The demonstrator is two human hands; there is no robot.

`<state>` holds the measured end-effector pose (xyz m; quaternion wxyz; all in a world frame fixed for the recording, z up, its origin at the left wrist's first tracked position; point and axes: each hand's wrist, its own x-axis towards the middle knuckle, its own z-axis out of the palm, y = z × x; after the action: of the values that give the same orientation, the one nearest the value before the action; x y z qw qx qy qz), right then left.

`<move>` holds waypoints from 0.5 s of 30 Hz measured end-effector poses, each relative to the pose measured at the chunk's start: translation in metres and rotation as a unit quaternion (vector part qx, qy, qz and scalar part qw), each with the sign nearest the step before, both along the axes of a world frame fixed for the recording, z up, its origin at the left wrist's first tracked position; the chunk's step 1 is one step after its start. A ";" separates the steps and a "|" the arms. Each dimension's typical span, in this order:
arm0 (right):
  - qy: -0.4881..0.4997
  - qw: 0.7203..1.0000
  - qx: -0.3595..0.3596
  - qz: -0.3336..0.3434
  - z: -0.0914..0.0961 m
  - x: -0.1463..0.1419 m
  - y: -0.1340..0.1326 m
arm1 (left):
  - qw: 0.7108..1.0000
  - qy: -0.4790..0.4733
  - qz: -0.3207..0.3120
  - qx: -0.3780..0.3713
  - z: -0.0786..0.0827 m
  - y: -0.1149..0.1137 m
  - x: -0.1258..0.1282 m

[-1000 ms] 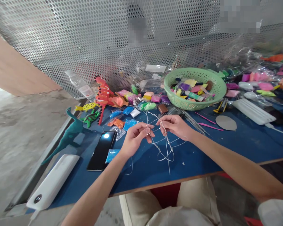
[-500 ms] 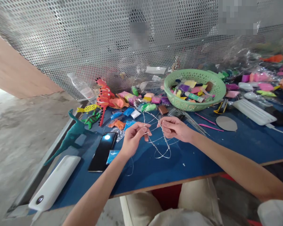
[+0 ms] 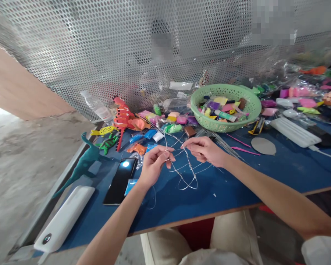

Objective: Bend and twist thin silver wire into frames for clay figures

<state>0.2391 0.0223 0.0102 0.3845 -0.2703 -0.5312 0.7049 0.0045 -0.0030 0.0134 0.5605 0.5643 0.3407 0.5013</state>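
Between my hands is a wire frame (image 3: 188, 161) of thin silvery wire, with twisted strands along two sides and a rounded loop at its near end. My left hand (image 3: 156, 162) pinches the frame's left side, thumb against the forefinger. On the opposite side, my right hand (image 3: 204, 150) grips the wire at the right strand with its fingertips. Loose wire ends stick out past both hands. The frame is held a little above the blue table (image 3: 206, 206).
A green basket (image 3: 223, 127) of clay packets stands behind my hands. Loose wires (image 3: 231, 151), pink tools (image 3: 245, 151) and a grey disc (image 3: 263, 145) lie to the right. A phone (image 3: 120, 182), white power bank (image 3: 64, 219) and teal dinosaur (image 3: 85, 158) are on the left.
My right hand's fingers have shifted slightly along the right strand and look more extended. The wire frame has tilted a little. My left hand keeps its pinch.
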 end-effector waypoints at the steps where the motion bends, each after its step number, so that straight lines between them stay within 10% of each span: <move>1: -0.010 1.000 0.015 -0.011 0.002 0.001 0.000 | 1.000 0.008 -0.006 0.004 0.001 0.000 -0.001; 11: -0.073 0.993 0.086 -0.045 0.014 0.001 -0.005 | 0.964 -0.070 -0.236 -0.103 0.004 -0.003 -0.006; 15: -0.193 0.966 0.170 -0.025 0.022 0.001 -0.011 | 0.962 -0.008 -0.225 -0.156 0.004 -0.002 -0.001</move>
<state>0.2399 0.0115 0.0326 0.3327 -0.3448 -0.7004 0.5291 0.0039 -0.0051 0.0178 0.7427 0.5281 0.2739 0.3074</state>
